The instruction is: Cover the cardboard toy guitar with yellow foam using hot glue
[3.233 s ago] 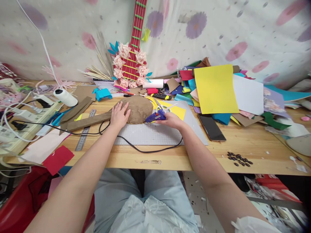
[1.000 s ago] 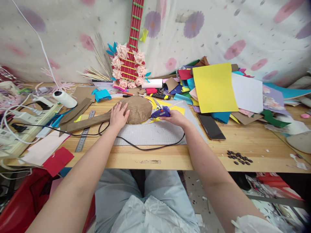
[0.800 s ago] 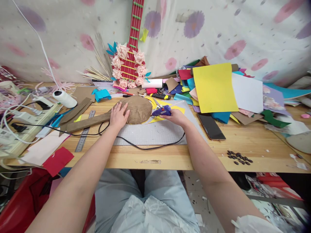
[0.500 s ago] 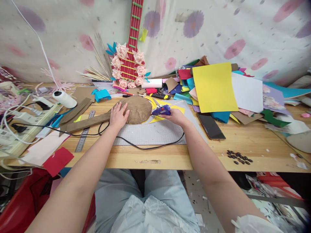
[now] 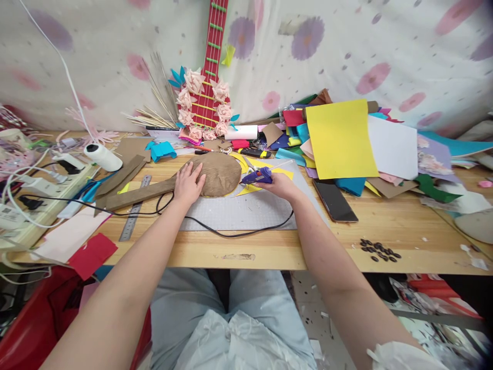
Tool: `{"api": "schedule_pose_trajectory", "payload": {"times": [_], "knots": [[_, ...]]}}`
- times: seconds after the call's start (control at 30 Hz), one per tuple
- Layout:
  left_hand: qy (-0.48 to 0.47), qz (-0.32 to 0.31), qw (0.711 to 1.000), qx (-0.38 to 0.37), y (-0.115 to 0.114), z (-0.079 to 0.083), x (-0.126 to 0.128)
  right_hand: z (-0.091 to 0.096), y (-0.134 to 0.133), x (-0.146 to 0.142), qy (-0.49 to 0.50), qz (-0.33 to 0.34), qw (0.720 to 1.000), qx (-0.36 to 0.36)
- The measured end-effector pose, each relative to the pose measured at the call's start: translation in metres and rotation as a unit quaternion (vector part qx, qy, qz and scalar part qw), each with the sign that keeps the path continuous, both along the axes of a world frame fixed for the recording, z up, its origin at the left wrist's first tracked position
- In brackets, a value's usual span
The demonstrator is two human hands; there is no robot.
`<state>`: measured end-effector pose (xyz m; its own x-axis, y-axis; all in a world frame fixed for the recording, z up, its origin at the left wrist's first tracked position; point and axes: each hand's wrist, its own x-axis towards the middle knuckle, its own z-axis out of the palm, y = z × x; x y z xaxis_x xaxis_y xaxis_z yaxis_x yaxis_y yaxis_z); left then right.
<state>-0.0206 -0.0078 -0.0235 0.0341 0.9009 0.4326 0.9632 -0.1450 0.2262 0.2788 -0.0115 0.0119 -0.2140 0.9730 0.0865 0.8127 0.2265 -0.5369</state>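
Observation:
A brown paper-covered instrument shape, with a round body and long neck, lies flat on the grey cutting mat. My left hand rests on it where neck meets body, fingers spread. In my right hand is a blue glue gun, its nozzle at the right edge of the round body. Beneath and beside that edge lies yellow paper. Scissors lie partly hidden behind the glue gun. The gun's black cord loops across the mat toward the left.
A red paper guitar with pink flowers stands at the back. Coloured sheets pile up at the right, near a phone and several dark beads. Leftward are a steel ruler, a thread spool and a power strip.

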Motion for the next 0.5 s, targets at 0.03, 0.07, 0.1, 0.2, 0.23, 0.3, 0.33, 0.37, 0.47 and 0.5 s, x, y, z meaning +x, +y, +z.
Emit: {"api": "schedule_pose_trajectory", "payload": {"times": [0.03,0.07,0.1,0.2,0.23,0.3,0.33,0.37,0.47,0.5], "knots": [[0.001,0.001,1.000,-0.001,0.000,0.000,0.000,0.000,0.000,0.002,0.013,-0.007,1.000,0.000],[0.003,0.002,1.000,-0.002,0.000,0.001,0.000,0.000,-0.001,0.006,0.028,-0.019,0.999,0.002],[0.005,0.002,1.000,-0.003,0.000,0.001,0.000,0.000,0.000,0.011,0.045,-0.037,0.998,0.008],[0.010,0.001,1.000,-0.013,0.000,0.002,-0.001,-0.004,0.003,0.035,0.097,-0.116,0.988,0.042],[0.013,-0.001,1.000,-0.020,0.001,0.002,-0.002,-0.006,0.005,0.045,0.110,-0.149,0.981,0.050],[0.018,-0.007,0.999,-0.038,0.001,0.003,-0.005,-0.012,0.009,0.065,0.122,-0.219,0.967,0.050],[0.020,-0.011,0.999,-0.045,0.001,0.004,-0.006,-0.015,0.011,0.074,0.123,-0.248,0.960,0.044],[0.022,-0.017,0.998,-0.050,0.000,0.005,-0.007,-0.018,0.013,0.082,0.120,-0.269,0.955,0.038],[0.029,-0.045,0.998,-0.045,-0.003,0.010,-0.008,-0.028,0.017,0.094,0.098,-0.302,0.948,0.032],[0.036,-0.064,0.996,-0.043,-0.004,0.013,-0.007,-0.030,0.018,0.094,0.087,-0.309,0.947,0.036]]}}
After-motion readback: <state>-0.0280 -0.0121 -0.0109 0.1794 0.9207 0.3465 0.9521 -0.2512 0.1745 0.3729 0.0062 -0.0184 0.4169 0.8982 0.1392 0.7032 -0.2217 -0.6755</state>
